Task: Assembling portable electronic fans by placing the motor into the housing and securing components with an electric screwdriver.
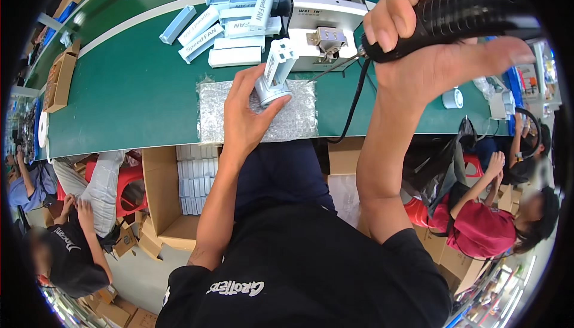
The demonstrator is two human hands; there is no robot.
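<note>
Left hand [246, 112]'s gripping a pale-blue plastic housing [278, 80]; right hand [412, 68]'s curled round an electric screwdriver [460, 17]. Screw-driving setup, I reckon; next calls for bringing the bit [335, 69] toward my left hand.

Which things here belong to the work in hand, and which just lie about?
Likely job: pale-blue part, held by left hand; black powered screwdriver, in right hand; bubble wrap; piled pale-blue pieces.
Apparently lying about: cardboard tray; black plastic.

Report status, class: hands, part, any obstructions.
Left hand: holding light-blue part. Right hand: gripping black screwdriver, bit apart from part. Cord between forearms, clear of part.
</note>
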